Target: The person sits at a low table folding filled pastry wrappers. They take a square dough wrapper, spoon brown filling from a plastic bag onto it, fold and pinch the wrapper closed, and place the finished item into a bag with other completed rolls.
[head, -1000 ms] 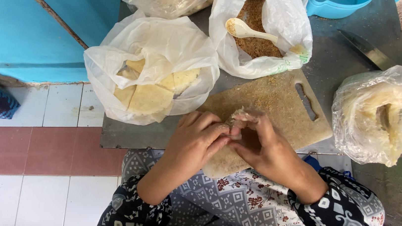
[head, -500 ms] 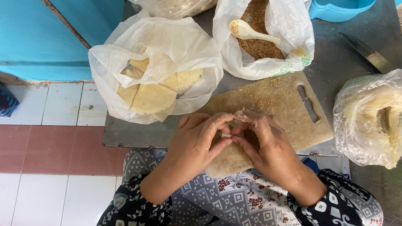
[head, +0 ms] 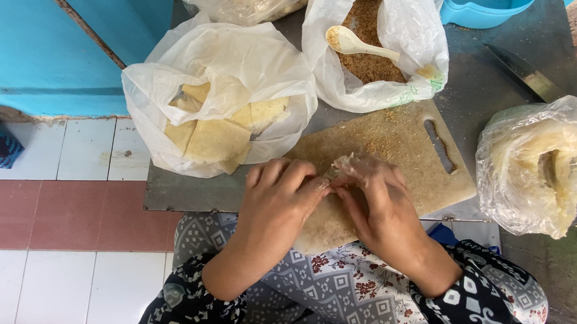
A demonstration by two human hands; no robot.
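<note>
From where I'm watching, both hands are pinched together over a small pale wrapper piece (head: 342,166), thin and a bit crumbly, mostly hidden under the fingers, so I can't really call its long axis or which way it points. The left hand (head: 277,204) has its grip curled shut on the near edge of it, and the right hand (head: 380,207) is closed over the other side, fingertips touching. It all sits on a worn wooden cutting board (head: 405,142) on a grey metal tabletop (head: 482,89). Behind the board there's a white bag of yellowish wrappers (head: 220,98) and a bag of brown filling (head: 379,43) with a pale spoon (head: 354,44). Tiled floor (head: 45,229) on the left, blue wall (head: 53,23).
</note>
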